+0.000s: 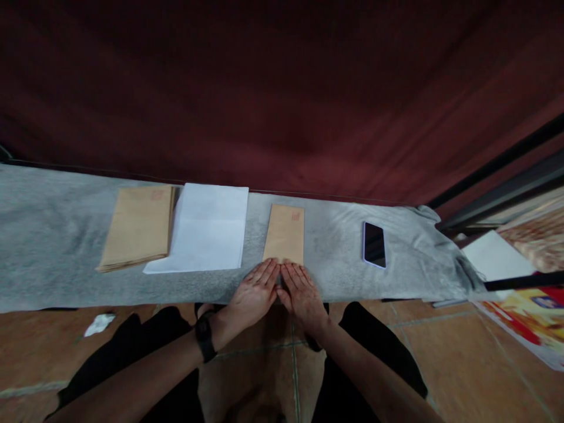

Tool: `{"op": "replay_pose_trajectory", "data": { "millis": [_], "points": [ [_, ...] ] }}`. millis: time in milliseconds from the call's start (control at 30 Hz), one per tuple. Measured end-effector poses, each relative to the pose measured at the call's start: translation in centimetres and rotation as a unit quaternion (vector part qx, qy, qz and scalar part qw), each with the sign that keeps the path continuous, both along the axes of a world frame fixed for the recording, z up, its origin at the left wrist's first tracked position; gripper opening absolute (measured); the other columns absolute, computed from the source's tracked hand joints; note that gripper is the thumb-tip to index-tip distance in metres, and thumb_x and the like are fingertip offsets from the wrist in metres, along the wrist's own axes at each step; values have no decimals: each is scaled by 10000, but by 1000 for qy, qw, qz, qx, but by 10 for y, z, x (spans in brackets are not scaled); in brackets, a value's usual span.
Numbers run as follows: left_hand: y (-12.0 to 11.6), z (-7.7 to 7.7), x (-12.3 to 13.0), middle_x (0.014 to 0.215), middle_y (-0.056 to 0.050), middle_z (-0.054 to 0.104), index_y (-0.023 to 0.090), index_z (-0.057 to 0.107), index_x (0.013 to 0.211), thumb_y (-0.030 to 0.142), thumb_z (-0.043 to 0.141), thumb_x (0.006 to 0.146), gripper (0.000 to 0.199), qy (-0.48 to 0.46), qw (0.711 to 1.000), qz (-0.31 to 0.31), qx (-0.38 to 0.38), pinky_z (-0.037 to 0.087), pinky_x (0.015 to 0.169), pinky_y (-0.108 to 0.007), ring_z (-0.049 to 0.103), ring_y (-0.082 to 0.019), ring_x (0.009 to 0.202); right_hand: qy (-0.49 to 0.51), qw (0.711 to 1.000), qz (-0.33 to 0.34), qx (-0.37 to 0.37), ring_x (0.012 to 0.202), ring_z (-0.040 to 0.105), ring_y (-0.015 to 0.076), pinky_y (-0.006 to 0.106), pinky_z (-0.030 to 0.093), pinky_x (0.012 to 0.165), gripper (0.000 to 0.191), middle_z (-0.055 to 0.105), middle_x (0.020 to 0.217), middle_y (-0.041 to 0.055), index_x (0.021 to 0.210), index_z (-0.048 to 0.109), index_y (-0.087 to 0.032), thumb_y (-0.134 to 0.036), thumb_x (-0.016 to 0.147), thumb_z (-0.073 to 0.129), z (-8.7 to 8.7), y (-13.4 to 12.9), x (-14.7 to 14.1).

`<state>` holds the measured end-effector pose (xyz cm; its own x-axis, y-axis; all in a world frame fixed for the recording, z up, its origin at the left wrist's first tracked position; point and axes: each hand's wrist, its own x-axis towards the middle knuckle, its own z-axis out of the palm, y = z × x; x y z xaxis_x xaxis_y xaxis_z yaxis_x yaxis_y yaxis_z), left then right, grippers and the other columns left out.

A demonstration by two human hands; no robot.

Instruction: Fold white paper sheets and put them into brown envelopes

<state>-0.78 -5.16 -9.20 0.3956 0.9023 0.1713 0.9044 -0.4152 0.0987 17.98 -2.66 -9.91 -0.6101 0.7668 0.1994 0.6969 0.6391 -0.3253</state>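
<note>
A brown paper envelope with a small red print near its far right corner lies flat on the grey cloth. On its near end rest the fingers of my left hand, laid flat and straight. My right hand lies beside it, touching it at the fingertips, its fingers also stretched over the envelope's near end. Both palms face down, hiding that edge. To the left lie white paper sheets and a stack of brown envelopes.
A smartphone lies right of the envelope. Behind the cloth hangs a dark red curtain. Black metal bars stand at the right, near a colourful printed package. A crumpled white tissue is on the tiled floor.
</note>
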Motion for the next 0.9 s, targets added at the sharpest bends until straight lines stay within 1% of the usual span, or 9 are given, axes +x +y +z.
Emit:
{"op": "replay_pose_trajectory", "data": {
  "millis": [133,333,500,633,700,733,800,833,900],
  "points": [
    [-4,-2,2,1560,-208,443,53,447,1491,282,408,978,563,-20,999,38,1,359,1211,-460,379,-300,1483,-5,1000,-25,3,1493,373,262,489,316,1247,603,395,1604,144,1579,335,-138,-392,1042,437,1,2,10],
    [-7,-8,3,1532,-264,454,3,444,1477,365,399,998,603,-30,996,77,22,381,1179,-494,390,-351,1470,-19,997,-66,23,1495,365,295,514,313,1239,610,375,1608,175,1570,344,-96,-378,1038,443,-6,1,17],
    [-5,-11,5,1504,-268,490,11,420,1494,341,396,987,605,-32,995,83,39,367,1170,-528,404,-358,1461,-12,995,-95,37,1490,372,305,535,317,1227,585,395,1595,182,1558,376,-107,-374,1040,431,-7,-3,15],
    [-4,-8,7,1534,-265,452,0,462,1460,304,379,987,568,-30,995,81,47,368,1175,-511,375,-346,1479,18,993,-115,22,1476,402,275,525,322,1226,517,482,1544,168,1490,491,-109,-362,1074,317,-2,-1,11],
    [-4,-6,6,1558,-238,433,27,467,1466,297,385,986,557,-39,995,72,50,367,1181,-504,365,-335,1487,41,991,-127,4,1469,417,252,521,339,1217,534,514,1524,152,1486,500,-132,-373,1088,238,2,3,7],
    [-4,-6,5,1566,-209,437,61,461,1481,290,388,984,552,-45,996,63,52,355,1191,-507,367,-324,1488,48,991,-123,-7,1472,412,237,512,351,1212,547,504,1534,142,1507,471,-147,-384,1091,206,3,6,4],
    [-3,-6,3,1566,-148,461,133,438,1513,274,387,983,551,-52,996,37,58,313,1220,-513,376,-293,1487,40,995,-86,-28,1492,376,200,478,361,1211,559,451,1576,119,1557,385,-181,-408,1094,171,6,15,-3],
    [-3,-6,2,1559,-137,475,147,431,1520,271,384,984,552,-55,996,24,59,294,1232,-510,382,-280,1485,22,997,-60,-36,1505,351,186,464,348,1220,559,421,1597,107,1572,353,-196,-420,1094,170,7,20,-6],
    [-2,-8,-1,1534,-159,501,122,435,1513,276,376,990,549,-59,997,7,59,285,1240,-499,400,-267,1476,-29,998,-18,-43,1525,304,178,454,295,1244,554,374,1623,85,1581,332,-221,-440,1092,190,8,34,-13]
  ]
}}
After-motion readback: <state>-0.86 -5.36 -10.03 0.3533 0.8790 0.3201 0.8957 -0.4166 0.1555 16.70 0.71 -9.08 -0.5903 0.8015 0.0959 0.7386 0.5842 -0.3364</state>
